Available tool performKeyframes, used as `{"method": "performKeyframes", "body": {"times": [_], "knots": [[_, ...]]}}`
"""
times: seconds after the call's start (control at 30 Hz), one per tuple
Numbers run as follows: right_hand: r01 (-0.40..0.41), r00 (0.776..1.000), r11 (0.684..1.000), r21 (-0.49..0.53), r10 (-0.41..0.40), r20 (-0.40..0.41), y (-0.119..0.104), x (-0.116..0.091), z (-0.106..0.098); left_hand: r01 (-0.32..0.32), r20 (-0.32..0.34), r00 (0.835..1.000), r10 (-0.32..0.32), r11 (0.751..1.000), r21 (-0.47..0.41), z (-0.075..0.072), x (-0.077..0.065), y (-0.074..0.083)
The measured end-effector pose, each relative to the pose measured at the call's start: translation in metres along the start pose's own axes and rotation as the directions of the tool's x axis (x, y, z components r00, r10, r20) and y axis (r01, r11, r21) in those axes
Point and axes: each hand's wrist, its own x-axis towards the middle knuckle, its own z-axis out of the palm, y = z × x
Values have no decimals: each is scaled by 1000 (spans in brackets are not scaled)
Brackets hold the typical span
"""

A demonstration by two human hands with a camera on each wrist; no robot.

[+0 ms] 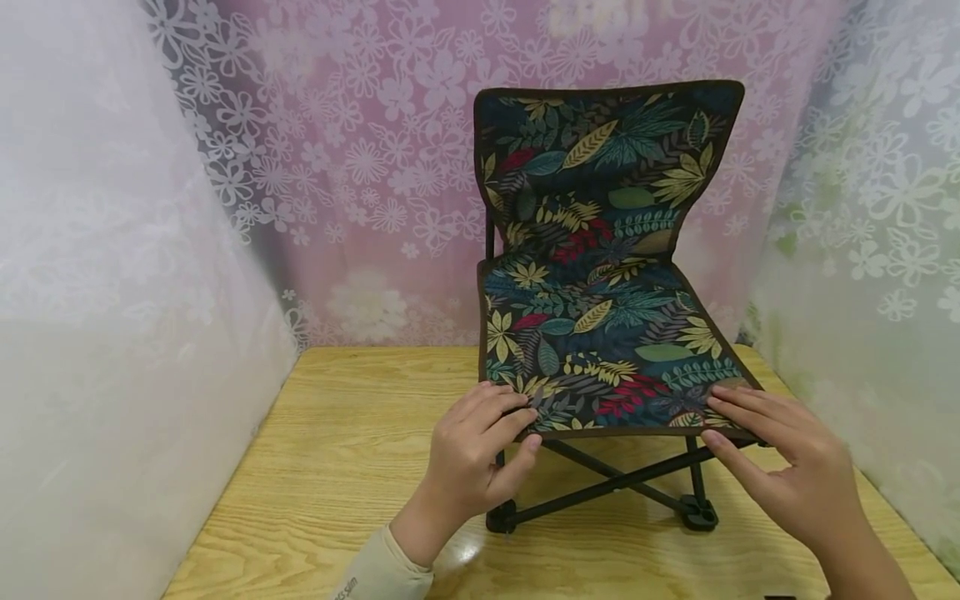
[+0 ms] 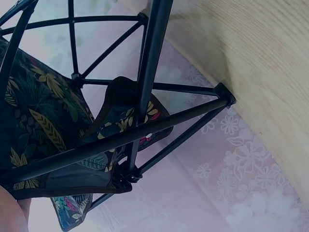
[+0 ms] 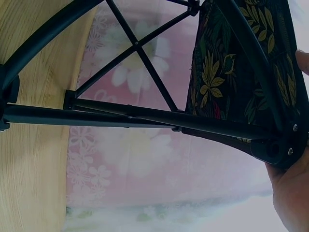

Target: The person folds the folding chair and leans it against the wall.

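A small folding chair (image 1: 600,333) with dark leaf-print fabric and a black metal frame stands unfolded on the table. My left hand (image 1: 476,446) grips the seat's front left corner, fingers over the fabric and thumb at the front edge. At the opposite front corner, my right hand (image 1: 795,467) holds the seat in the same way. From below, the left wrist view shows the frame's black tubes (image 2: 96,147) and a bit of the left hand (image 2: 12,212). The right wrist view shows part of the right hand (image 3: 294,198) around the seat corner, beside a riveted joint.
The wood-grain table (image 1: 345,450) extends left of the chair. Behind it hangs a pink floral curtain (image 1: 375,167), with pale sheets (image 1: 112,292) along the sides. A small dark object (image 1: 780,597) shows at the bottom edge.
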Motion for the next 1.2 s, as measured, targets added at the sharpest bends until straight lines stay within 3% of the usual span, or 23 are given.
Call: {"method": "performKeyframes", "body": {"times": [0.5, 0.73, 1.2], "knots": [[50, 998, 999, 6, -50, -46, 5, -1, 2, -1, -21, 1000, 1, 1000, 3, 4, -1, 0], [-19, 1000, 1000, -14, 19, 14, 2, -3, 0, 3, -26, 1000, -3, 1000, 4, 4, -2, 1], [-18, 1000, 999, -42, 18, 1, 1, -2, 0, 2, -44, 999, -2, 1000, 4, 5, -1, 1]]}}
